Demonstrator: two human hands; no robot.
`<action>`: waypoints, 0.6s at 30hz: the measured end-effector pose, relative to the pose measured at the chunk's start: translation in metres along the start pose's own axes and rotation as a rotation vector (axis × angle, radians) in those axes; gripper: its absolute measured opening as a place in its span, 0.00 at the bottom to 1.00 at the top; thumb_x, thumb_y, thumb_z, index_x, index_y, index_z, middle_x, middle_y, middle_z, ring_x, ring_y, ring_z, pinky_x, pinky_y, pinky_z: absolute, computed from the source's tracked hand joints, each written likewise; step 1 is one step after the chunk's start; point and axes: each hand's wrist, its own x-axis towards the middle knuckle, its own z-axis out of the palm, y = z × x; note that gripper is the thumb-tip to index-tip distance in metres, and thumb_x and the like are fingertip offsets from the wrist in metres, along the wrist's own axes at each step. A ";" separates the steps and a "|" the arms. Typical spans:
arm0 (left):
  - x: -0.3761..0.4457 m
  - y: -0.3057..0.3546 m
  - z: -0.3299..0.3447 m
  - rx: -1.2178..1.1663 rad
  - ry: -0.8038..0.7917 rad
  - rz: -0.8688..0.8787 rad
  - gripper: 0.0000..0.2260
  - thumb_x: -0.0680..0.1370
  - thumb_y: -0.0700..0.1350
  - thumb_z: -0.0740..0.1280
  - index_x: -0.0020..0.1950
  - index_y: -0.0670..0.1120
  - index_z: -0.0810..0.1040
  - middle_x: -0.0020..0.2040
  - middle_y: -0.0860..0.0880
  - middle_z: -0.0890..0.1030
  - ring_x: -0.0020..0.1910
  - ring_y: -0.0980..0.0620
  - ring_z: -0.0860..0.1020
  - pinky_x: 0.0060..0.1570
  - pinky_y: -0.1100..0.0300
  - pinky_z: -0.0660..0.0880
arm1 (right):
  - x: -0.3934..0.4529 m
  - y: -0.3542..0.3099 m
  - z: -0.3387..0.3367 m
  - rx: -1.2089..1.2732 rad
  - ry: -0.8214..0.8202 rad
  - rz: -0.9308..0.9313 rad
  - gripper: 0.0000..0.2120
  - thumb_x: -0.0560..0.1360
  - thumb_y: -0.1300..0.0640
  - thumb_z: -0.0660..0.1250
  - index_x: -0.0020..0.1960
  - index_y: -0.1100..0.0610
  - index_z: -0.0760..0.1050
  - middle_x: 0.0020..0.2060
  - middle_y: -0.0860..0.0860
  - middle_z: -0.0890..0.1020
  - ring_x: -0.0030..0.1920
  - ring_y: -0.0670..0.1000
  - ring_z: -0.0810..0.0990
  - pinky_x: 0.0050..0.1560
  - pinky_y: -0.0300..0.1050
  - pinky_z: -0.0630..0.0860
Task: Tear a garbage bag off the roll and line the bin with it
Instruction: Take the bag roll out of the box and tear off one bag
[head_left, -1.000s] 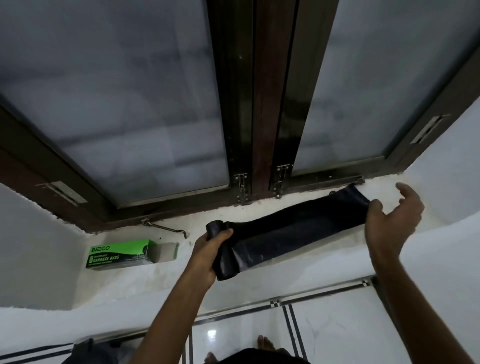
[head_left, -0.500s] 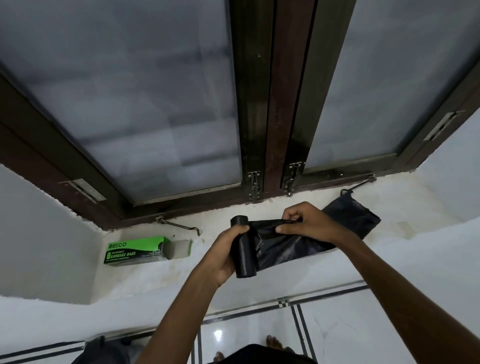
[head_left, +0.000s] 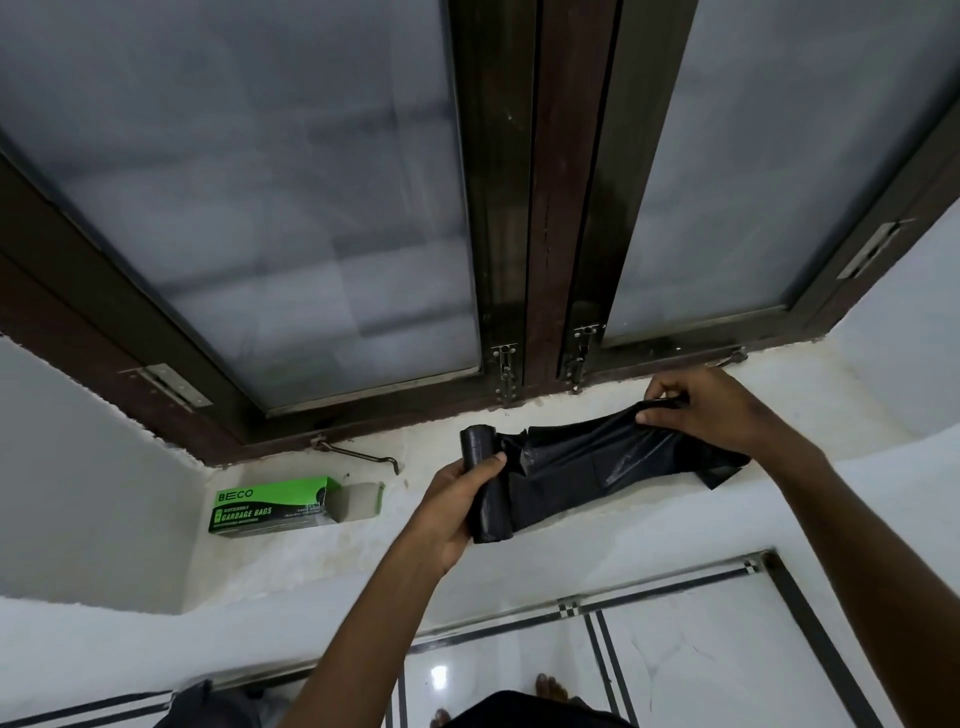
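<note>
left hand (head_left: 457, 512) wraps the black roll (head_left: 485, 491) above the sill (head_left: 291, 556); right hand (head_left: 711, 410) pinches the unrolled bag (head_left: 613, 460). it's thin, limp, slick film, so i'd grip close to the perforation, which i can't make out.

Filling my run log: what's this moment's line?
left hand grips roll | right hand pinches unrolled bag | tear started, bag attached

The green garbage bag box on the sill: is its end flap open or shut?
Open. The green box lies on its side on the window sill, and the flap at its right end stands folded out, showing the pale inside.
</note>
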 end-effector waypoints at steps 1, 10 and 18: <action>0.000 0.000 0.003 0.013 0.002 0.012 0.10 0.77 0.46 0.71 0.56 0.45 0.81 0.49 0.46 0.87 0.49 0.47 0.84 0.47 0.54 0.81 | -0.001 -0.004 0.001 -0.125 -0.015 -0.001 0.09 0.71 0.48 0.76 0.49 0.49 0.82 0.47 0.46 0.84 0.51 0.50 0.82 0.50 0.47 0.76; -0.003 0.004 0.009 0.172 -0.060 0.162 0.12 0.78 0.46 0.70 0.61 0.47 0.79 0.55 0.46 0.85 0.56 0.47 0.83 0.54 0.52 0.79 | 0.004 -0.078 0.054 0.286 -0.346 -0.082 0.32 0.69 0.40 0.75 0.71 0.45 0.72 0.64 0.41 0.78 0.65 0.39 0.73 0.63 0.36 0.70; -0.007 0.007 0.009 0.243 -0.019 0.270 0.10 0.78 0.45 0.69 0.60 0.50 0.79 0.54 0.50 0.85 0.55 0.53 0.82 0.54 0.59 0.78 | 0.015 -0.075 0.081 0.461 -0.343 -0.072 0.07 0.75 0.58 0.74 0.40 0.60 0.81 0.33 0.49 0.81 0.37 0.44 0.79 0.42 0.42 0.73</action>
